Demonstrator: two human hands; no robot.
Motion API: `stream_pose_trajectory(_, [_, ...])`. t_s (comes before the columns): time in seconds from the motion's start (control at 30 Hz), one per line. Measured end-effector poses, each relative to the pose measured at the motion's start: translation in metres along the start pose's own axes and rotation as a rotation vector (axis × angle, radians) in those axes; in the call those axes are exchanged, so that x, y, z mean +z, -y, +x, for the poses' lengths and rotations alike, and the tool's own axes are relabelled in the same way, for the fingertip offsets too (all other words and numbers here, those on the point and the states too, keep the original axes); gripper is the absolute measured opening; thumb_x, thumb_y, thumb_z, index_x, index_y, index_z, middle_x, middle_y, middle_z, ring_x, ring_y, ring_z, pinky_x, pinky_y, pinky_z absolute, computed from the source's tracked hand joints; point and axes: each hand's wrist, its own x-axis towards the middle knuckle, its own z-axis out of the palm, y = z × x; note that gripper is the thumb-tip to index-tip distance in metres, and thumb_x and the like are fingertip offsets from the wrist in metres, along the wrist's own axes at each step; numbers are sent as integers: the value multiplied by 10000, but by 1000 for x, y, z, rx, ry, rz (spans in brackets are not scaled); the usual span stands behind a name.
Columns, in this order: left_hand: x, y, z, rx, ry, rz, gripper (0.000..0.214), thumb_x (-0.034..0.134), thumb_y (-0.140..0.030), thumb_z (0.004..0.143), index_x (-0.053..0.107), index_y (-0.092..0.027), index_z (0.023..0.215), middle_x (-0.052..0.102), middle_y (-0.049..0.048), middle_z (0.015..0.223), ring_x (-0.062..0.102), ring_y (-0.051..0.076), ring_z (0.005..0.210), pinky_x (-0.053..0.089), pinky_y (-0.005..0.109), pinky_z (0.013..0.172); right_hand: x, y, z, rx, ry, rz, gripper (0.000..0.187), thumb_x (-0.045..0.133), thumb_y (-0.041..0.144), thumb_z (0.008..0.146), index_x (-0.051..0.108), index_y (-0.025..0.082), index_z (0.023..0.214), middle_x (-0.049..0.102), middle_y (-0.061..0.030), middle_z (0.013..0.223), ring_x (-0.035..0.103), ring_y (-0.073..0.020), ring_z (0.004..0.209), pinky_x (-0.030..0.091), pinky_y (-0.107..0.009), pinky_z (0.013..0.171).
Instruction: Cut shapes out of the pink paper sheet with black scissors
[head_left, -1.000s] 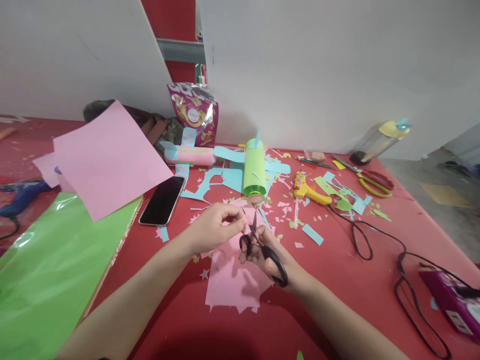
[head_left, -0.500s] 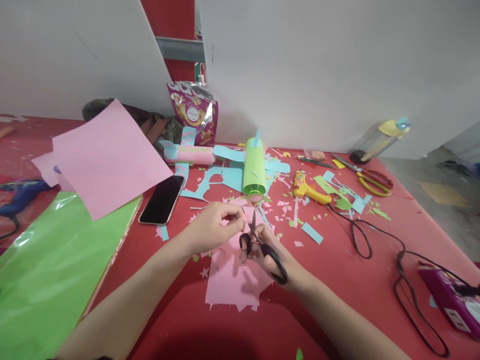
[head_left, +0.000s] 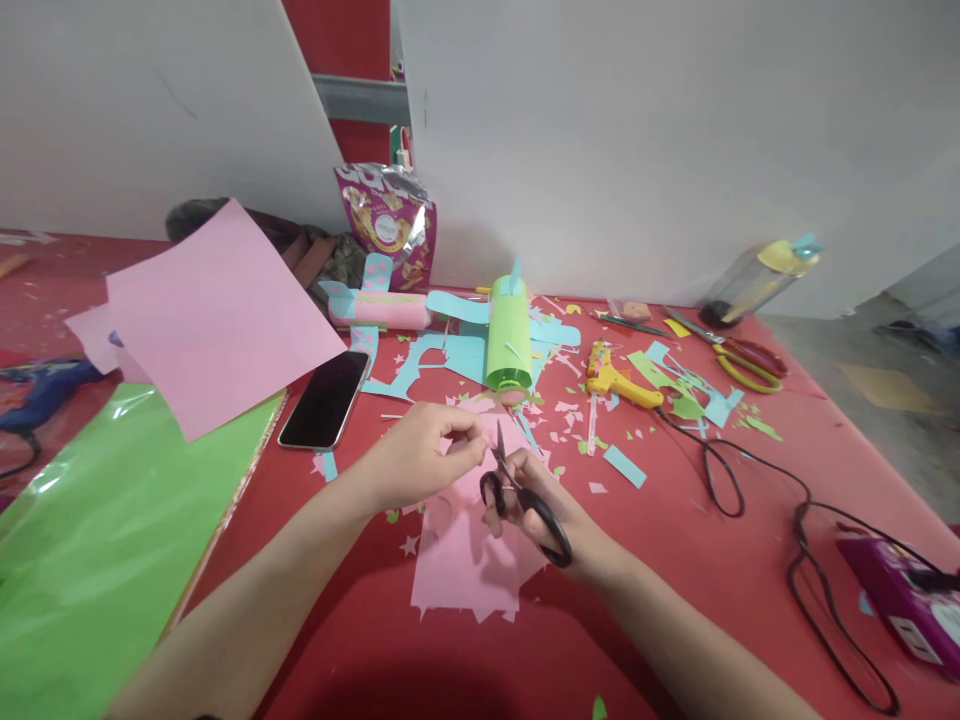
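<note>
My left hand is closed in a pinch, and a tiny bit of pink paper shows at its fingertips. Black-handled scissors are gripped in my right hand, their blades pointing up beside the left fingertips. The blades look closed or nearly so. Beneath both hands lies a pink paper sheet with a jagged near edge. A small pink star rests left of it. Just beyond the hands is a green paper-covered bottle plane with blue wings.
Left are a phone, large pink sheets and a green sheet pack. Behind stand a pink model plane and a snack bag. Right are a yellow glue gun with cord, larger scissors and scattered scraps.
The scissors' blades have come together and turned slightly toward my left fingertips. My left hand has barely shifted.
</note>
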Motion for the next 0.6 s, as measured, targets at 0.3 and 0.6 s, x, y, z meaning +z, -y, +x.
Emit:
stream_pose_trajectory(0.3, [-3, 2, -1, -48, 40, 37, 191, 383, -201, 733, 475, -147, 574, 532, -13, 600, 476, 106, 601, 368, 218, 600, -1, 0, 2, 15, 14, 5, 404, 576, 500, 669, 324, 216, 807, 381, 23, 751, 436, -103, 616, 334, -290, 623])
stream_pose_trajectory(0.6, [-4, 3, 1, -69, 35, 72, 195, 394, -195, 720, 476, -146, 550, 517, -18, 569, 458, 99, 578, 349, 211, 568, -3, -2, 2, 62, -26, -5, 405, 592, 473, 670, 306, 209, 781, 404, 44, 703, 474, -81, 549, 336, -256, 559])
